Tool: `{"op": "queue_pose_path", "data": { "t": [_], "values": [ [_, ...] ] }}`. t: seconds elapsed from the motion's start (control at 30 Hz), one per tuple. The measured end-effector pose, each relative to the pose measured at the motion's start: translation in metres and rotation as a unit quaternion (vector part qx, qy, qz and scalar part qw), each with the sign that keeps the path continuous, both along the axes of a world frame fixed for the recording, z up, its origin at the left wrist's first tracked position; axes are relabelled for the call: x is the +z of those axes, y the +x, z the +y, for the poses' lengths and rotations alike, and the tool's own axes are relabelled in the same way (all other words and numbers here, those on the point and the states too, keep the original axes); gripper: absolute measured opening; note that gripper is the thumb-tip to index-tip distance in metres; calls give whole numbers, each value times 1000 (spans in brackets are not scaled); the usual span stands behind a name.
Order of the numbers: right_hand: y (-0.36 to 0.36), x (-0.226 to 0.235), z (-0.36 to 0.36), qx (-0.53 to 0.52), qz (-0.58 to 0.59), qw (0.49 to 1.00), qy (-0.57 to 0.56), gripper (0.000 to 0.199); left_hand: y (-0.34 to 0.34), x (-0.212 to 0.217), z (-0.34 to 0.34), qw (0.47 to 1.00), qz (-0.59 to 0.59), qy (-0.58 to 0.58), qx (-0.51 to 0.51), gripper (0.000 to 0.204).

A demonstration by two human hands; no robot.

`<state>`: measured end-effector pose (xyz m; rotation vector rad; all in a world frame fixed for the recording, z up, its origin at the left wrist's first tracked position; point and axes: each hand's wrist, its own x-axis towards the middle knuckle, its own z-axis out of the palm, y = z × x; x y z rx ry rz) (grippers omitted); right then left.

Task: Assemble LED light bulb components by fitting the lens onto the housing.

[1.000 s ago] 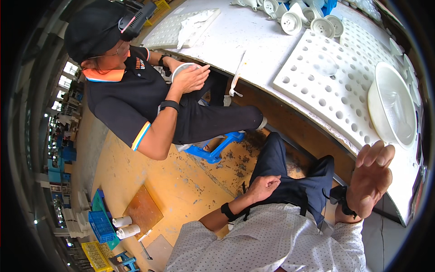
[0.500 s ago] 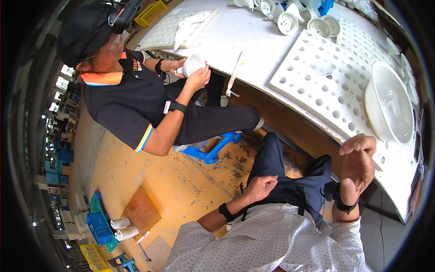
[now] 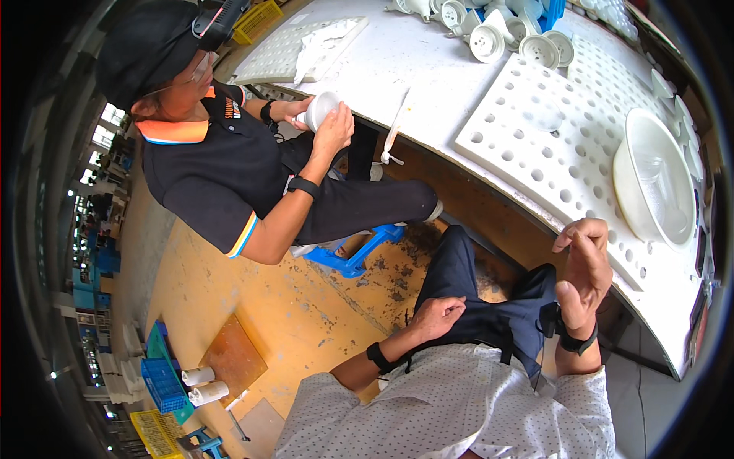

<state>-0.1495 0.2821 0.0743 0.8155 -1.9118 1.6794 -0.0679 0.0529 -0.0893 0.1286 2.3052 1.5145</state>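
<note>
Right hand [image 3: 586, 269] raised just beside edge of white perforated tray [image 3: 535, 145], fingers loosely curled, holding nothing. White bowl [image 3: 654, 180] sits on tray, near hand, not touching. I see left hand [image 3: 437, 315] resting on dark apron at lap, fingers bent, empty. Co-worker opposite holds small white cup [image 3: 319, 109] in both hands

Co-worker's white cup [image 3: 319, 109] partly hidden by both hands; pale pieces [image 3: 505, 27] cut by top edge; far shelves blurred.
</note>
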Motion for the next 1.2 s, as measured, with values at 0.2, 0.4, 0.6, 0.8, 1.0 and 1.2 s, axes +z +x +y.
{"op": "queue_pose_path", "data": {
  "t": [0.2, 0.4, 0.6, 0.8, 1.0, 1.2],
  "values": [
    [-3, -4, -1, 3, -5, 1000, 13, 53, -1, -2, -1, 1000, 9, -1, 1, 16],
    [-4, -8, 0, 3, -13, 1000, 21, 54, 0, -4, 0, 1000, 14, 6, 2, 16],
    [-4, -10, 0, 3, -21, 1000, 23, 54, 0, -5, 0, 1000, 10, 7, 4, 17],
    [-3, -13, 1, 2, -28, 999, 19, 54, 2, -6, 0, 1000, 3, 7, 6, 17],
    [-8, -19, -1, -4, -45, 999, 21, 56, 1, -6, 0, 1000, 20, 11, 7, 16],
    [-25, -24, -14, 10, -111, 994, 14, 57, 1, -2, -1, 999, 33, 10, 15, 15]
  ]
}}
